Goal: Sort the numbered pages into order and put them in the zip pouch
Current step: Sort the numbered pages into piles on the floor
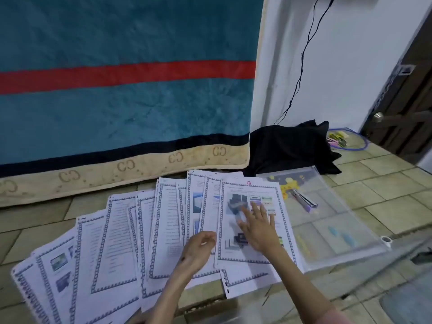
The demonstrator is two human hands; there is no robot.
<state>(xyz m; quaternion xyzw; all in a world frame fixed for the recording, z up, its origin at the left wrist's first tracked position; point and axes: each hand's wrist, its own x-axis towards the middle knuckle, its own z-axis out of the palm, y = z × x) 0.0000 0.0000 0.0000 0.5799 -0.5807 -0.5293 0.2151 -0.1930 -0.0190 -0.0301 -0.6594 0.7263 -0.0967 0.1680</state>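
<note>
Several printed pages with a blue patterned border lie fanned out across the tiled floor (pixel 117 242). The rightmost page (pixel 236 251) carries a red handwritten "13" at its top. My right hand (pixel 257 228) rests flat on that page, fingers spread. My left hand (pixel 198 251) hovers just left of it with fingers curled loosely, over the edge of the neighbouring sheets; I cannot tell if it pinches a sheet. A clear zip pouch (pixel 332 220) lies flat to the right of the pages, with a stapler-like tool (pixel 304 201) on it.
A teal blanket (pixel 126 78) with a red stripe hangs behind the pages. Black cloth (pixel 289 148) is bunched by the wall, with a cable running up. A roll of tape (pixel 385 239) sits at the pouch's right edge. A dark door (pixel 406 108) stands at far right.
</note>
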